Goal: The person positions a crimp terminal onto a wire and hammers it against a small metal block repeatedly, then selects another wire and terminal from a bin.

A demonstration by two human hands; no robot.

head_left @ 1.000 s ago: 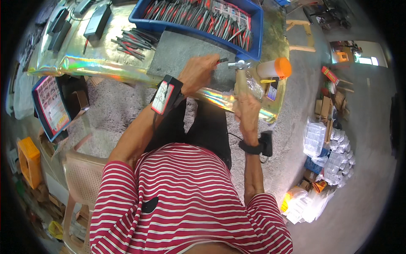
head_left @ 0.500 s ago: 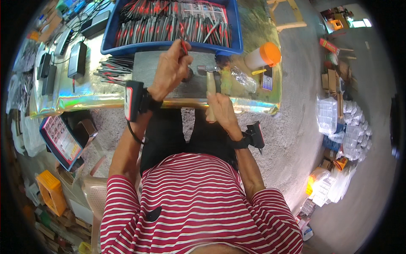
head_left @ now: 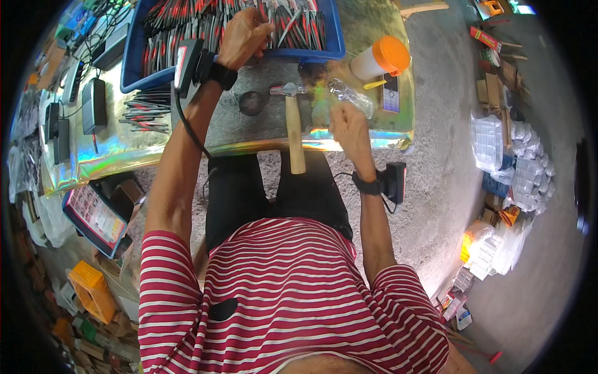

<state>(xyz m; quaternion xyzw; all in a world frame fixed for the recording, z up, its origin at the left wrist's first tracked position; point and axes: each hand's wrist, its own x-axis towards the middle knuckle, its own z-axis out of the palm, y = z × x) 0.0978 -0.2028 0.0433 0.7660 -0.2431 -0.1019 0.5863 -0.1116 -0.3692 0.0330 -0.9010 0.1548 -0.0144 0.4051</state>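
Note:
My left hand (head_left: 245,38) reaches over the front rim of a blue tray (head_left: 132,78) packed with thin red-and-black pen-like tools (head_left: 187,47). Its fingers are curled among their tips; what lies between them is hidden. My right hand (head_left: 351,129) is closed near the table's front edge, just below a clear plastic bag (head_left: 352,98). Whether it grips anything is hidden. Between the hands a hammer (head_left: 294,134) lies on a grey plate (head_left: 212,121), its wooden handle jutting past the edge. A dark ring (head_left: 251,103) sits left of the hammer head.
More of the thin tools are piled (head_left: 147,111) left of the plate. Black power adapters (head_left: 94,106) and cables lie farther left. An orange-lidded jar (head_left: 380,57) stands at the right, beside a yellow-handled tool (head_left: 375,84). An orange crate (head_left: 92,290) is on the floor.
My right hand has let go of the hammer and moved right toward the plastic bag. My left hand has moved from above the plate to the tray, and the red-and-black tool it held no longer shows.

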